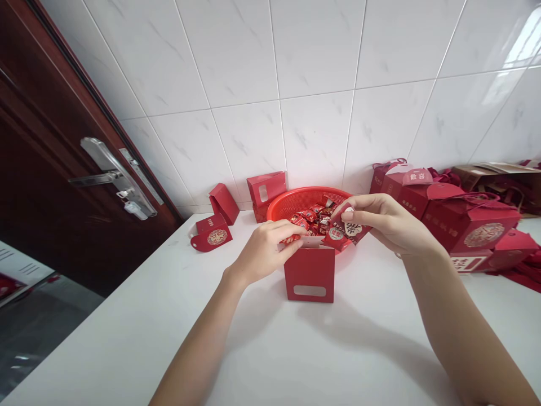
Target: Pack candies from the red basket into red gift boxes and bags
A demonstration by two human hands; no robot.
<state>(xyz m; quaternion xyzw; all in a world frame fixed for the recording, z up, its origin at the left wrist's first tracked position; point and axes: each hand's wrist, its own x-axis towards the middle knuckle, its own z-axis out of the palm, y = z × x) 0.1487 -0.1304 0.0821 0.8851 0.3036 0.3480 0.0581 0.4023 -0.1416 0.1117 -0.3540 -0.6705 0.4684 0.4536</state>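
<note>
A small red gift box point(310, 275) stands upright on the white table, its top open and a pale oval window low on its front. My left hand point(264, 251) is closed at the box's upper left edge, and a red wrapped candy point(289, 239) shows between thumb and fingers. To the right, my right hand point(380, 220) pinches a dark red candy packet point(354, 226) with white lettering. Another bright red candy packet point(337, 237) lies just under it, by the box's opening; whether it is held is unclear. Behind the box, a red plastic basket point(276, 207) contains many wrapped candies.
Left of the basket are an open red box point(213, 231) and another red box point(267, 189) near the tiled wall. Several red gift boxes point(471, 217) crowd the right side, beside a brown carton point(482, 172). A dark wooden door point(54, 135) with a metal handle is at left.
</note>
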